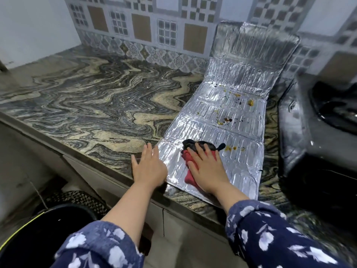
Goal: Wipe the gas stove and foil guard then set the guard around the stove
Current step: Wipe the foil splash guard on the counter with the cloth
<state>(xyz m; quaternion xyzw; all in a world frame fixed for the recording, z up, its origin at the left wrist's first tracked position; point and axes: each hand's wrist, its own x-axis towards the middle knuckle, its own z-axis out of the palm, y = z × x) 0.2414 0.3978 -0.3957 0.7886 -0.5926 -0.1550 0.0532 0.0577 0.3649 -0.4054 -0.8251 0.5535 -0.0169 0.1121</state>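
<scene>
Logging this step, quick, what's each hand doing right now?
Left hand: open, flat on the foil guard's left edge.
Right hand: open, pressing the cloth onto the guard.

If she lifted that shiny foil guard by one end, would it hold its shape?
Probably not. The foil guard looks thin and creased into panels, so it would likely fold. It seems light: her left hand steadies its edge while the right hand presses the cloth.

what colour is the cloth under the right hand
Red and black cloth, seen in the head view.
</scene>
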